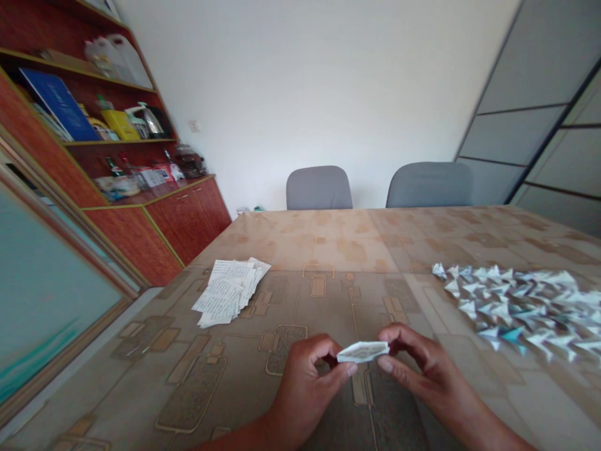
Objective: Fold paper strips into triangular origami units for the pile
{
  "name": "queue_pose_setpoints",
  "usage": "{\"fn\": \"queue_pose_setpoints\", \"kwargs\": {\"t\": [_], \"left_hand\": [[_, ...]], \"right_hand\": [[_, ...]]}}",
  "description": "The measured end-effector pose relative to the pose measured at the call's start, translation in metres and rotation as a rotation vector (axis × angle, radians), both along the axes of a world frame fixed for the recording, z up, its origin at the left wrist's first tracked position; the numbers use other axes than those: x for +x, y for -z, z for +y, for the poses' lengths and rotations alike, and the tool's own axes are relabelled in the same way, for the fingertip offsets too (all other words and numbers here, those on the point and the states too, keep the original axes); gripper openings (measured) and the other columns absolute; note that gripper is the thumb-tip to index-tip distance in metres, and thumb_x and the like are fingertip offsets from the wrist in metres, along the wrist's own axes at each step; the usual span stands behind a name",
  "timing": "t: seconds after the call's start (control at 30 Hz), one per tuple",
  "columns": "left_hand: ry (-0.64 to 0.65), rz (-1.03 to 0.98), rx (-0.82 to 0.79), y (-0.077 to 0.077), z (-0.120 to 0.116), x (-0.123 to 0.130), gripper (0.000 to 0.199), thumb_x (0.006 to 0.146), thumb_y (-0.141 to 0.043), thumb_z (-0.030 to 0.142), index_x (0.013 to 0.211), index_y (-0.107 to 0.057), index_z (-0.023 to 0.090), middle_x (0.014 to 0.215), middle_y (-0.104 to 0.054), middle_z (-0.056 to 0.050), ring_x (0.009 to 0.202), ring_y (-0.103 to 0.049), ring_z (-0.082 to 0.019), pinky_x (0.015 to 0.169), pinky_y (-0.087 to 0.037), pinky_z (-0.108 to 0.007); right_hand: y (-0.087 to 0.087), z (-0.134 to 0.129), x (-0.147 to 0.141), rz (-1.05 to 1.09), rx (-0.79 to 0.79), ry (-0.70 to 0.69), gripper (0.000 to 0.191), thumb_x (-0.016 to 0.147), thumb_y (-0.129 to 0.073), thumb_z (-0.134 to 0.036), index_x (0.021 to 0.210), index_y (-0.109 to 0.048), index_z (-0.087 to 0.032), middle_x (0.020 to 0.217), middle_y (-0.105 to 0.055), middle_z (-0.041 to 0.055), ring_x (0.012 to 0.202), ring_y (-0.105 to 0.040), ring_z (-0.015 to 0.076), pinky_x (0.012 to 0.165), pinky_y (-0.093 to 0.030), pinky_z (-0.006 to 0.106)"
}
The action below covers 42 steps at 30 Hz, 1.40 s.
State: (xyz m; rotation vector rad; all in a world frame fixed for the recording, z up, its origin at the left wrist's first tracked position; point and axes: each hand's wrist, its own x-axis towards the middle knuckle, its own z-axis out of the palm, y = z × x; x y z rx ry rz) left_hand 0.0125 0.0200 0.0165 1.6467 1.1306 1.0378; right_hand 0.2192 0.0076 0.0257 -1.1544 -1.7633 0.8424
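A small folded piece of paper point(362, 352) is held above the patterned tablecloth, between my two hands. My left hand point(312, 382) pinches its left end between thumb and fingers. At its right end, my right hand point(422, 363) grips it with thumb and forefinger. To the left on the table lies a loose stack of printed paper pieces point(225, 294). Many small folded paper shapes point(516, 300), mostly white with one teal, stand in rows on the right side.
The table point(300, 235) has a patterned cover. Beyond its far edge stand two grey chairs point(319, 188) against a white wall. At the left is a wooden shelf unit point(183, 216) with bottles, a kettle and boxes; grey panels point(521, 138) rise at the right.
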Motion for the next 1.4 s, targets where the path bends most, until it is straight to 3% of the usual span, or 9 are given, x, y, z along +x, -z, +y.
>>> {"fn": "queue_pose_setpoints", "kwargs": {"t": [0.17, 0.43, 0.67, 1.1, 1.4], "left_hand": [[0.008, -0.067, 0.005, -0.003, -0.001, -0.002, 0.015, 0.079, -0.065, 0.029, 0.074, -0.068, 0.016, 0.067, -0.063, -0.001, 0.065, -0.056, -0.014, 0.062, -0.041, -0.021], [-0.047, -0.031, 0.137, -0.005, -0.001, -0.004, 0.017, 0.079, -0.066, 0.025, 0.065, -0.067, 0.015, 0.062, -0.065, -0.002, 0.060, -0.058, -0.014, 0.059, -0.042, -0.021], [0.012, -0.024, 0.153, -0.007, -0.005, 0.000, 0.015, 0.081, -0.063, 0.020, 0.069, -0.069, 0.015, 0.066, -0.066, -0.002, 0.063, -0.059, -0.014, 0.062, -0.043, -0.022], [0.001, -0.029, 0.070, -0.002, -0.013, 0.011, 0.010, 0.077, -0.065, 0.020, 0.068, -0.068, 0.016, 0.062, -0.065, -0.001, 0.062, -0.059, -0.014, 0.062, -0.043, -0.021], [0.081, -0.138, -0.066, 0.000, -0.015, 0.012, 0.007, 0.069, -0.072, 0.019, 0.073, -0.066, 0.016, 0.068, -0.064, 0.000, 0.067, -0.056, -0.014, 0.065, -0.042, -0.021]], "right_hand": [[0.001, -0.002, -0.002, 0.008, 0.052, 0.019, 0.014, 0.086, -0.062, -0.028, 0.073, -0.061, -0.022, 0.068, -0.061, -0.0028, 0.064, -0.060, 0.0141, 0.060, -0.047, 0.022], [-0.011, -0.004, -0.001, -0.020, 0.141, -0.029, 0.012, 0.088, -0.061, -0.025, 0.077, -0.063, -0.023, 0.070, -0.062, -0.0018, 0.065, -0.061, 0.0139, 0.060, -0.047, 0.022], [-0.007, -0.008, -0.001, -0.088, 0.161, -0.027, 0.013, 0.090, -0.059, -0.025, 0.078, -0.063, -0.023, 0.072, -0.062, -0.0015, 0.067, -0.062, 0.0140, 0.061, -0.047, 0.022], [-0.006, -0.010, -0.015, -0.104, 0.129, 0.005, 0.017, 0.087, -0.061, -0.027, 0.072, -0.064, -0.021, 0.066, -0.064, -0.0009, 0.060, -0.062, 0.0136, 0.056, -0.047, 0.021], [-0.004, -0.012, -0.020, -0.073, 0.088, 0.055, 0.019, 0.086, -0.061, -0.026, 0.068, -0.063, -0.020, 0.062, -0.064, -0.0017, 0.056, -0.061, 0.0130, 0.054, -0.048, 0.020]]}}
